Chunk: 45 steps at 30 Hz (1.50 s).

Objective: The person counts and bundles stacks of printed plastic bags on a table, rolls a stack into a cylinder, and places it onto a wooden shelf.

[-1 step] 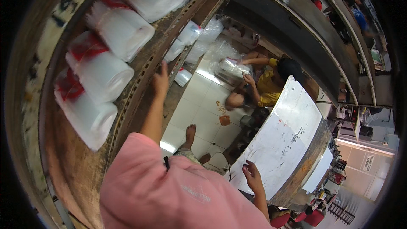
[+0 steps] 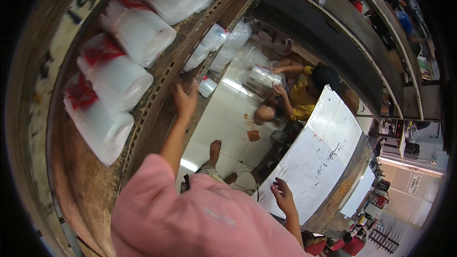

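My left hand point(image 2: 185, 99) is raised beside the front edge of the wooden shelf point(image 2: 159, 74), fingers spread and nothing held. Close beyond its fingertips, a small clear plastic bundle point(image 2: 206, 86) lies on a lower ledge. Rolled bundles of clear plastic bags with red ends fill the shelf at the left; the nearest bag roll point(image 2: 102, 126) is left of my forearm. My right hand point(image 2: 284, 197) hovers by the near edge of the white-topped table point(image 2: 320, 154), its fingers slightly bent and apart, with nothing visible in them.
On the tiled floor point(image 2: 221, 114) a person in a yellow shirt point(image 2: 302, 93) sits handling a clear plastic pack point(image 2: 263, 74). Rubber bands and an orange piece point(image 2: 253, 135) lie nearby. More plastic packs point(image 2: 214, 37) sit on lower shelves. A dark shelf unit point(image 2: 323, 43) stands behind.
My left hand has come down a little and slightly right, and its fingers show more spread. My right hand has barely moved.
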Available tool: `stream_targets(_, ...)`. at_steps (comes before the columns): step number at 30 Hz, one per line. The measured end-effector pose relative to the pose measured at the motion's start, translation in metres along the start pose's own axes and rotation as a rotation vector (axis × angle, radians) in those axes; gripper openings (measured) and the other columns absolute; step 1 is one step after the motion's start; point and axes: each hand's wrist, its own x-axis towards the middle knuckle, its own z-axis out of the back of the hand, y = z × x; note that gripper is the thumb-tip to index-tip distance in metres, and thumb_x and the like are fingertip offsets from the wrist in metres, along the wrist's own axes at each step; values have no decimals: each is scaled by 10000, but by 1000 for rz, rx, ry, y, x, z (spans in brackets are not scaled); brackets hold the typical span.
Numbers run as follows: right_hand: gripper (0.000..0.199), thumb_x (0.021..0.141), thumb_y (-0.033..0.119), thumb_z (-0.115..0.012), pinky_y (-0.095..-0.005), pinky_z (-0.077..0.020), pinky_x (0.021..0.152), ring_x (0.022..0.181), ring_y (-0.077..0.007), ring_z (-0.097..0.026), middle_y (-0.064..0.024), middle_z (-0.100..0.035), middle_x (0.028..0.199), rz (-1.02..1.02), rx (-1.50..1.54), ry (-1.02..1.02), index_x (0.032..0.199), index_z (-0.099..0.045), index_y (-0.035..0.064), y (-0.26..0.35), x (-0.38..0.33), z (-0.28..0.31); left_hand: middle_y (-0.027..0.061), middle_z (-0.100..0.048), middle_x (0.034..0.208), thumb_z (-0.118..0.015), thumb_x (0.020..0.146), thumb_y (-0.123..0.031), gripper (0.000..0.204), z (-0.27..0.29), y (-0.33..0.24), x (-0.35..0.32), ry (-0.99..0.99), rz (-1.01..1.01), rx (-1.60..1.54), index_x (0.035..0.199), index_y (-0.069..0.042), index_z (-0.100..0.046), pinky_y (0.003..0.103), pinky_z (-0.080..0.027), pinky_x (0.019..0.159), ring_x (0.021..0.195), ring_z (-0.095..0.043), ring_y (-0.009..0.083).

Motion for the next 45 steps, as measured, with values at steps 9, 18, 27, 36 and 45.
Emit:
stream_targets(9, 580, 989, 350, -701, -413, -547, 962, 1171, -302, -681, -223, -669, 1309, 302, -36, 140, 1427, -551, 0, 31, 39, -8, 105, -770, 1005, -788, 899, -158, 173, 309, -133, -121, 107, -365, -265, 946, -1, -731, 323, -535, 830, 913, -689, 125)
stream_targets(18, 520, 1003, 318, -698, -397, -530, 975, 1154, -277, -672, -197, -683, 1273, 414, -97, 230, 1409, -568, 19, 33, 24, -10, 114, -755, 1049, -733, 959, -397, 450, 446, -67, 29, -98, 269, 179, 1181, -7, -697, 345, -533, 881, 940, -690, 192)
stream_targets(27, 501, 1014, 281, -675, -370, -520, 968, 1110, -249, -673, -181, -698, 1224, 340, 34, 102, 1401, -565, -17, -42, 1, 10, 126, -732, 1129, -742, 947, -407, 498, 415, -72, 80, 372, 432, 223, 1248, -20, -654, 383, -530, 936, 1005, -683, 233)
stream_targets(36, 547, 995, 379, -682, -388, -517, 961, 1100, -288, -666, -197, -703, 1209, 346, 132, 171, 1363, -606, -18, -60, -4, -8, 138, -709, 1208, -751, 935, -417, 558, 409, -40, 84, 313, 391, -300, 1315, -33, -611, 422, -527, 991, 1069, -677, 274)
stream_targets(45, 477, 1011, 336, -671, -310, -500, 802, 986, -161, -633, -88, -707, 1099, 414, 72, 215, 1363, -616, 18, -66, -13, -7, 150, -686, 1288, -760, 923, -427, 627, 400, 45, -2, 49, -2, -1311, 1382, -46, -568, 460, -524, 1046, 1134, -670, 315)
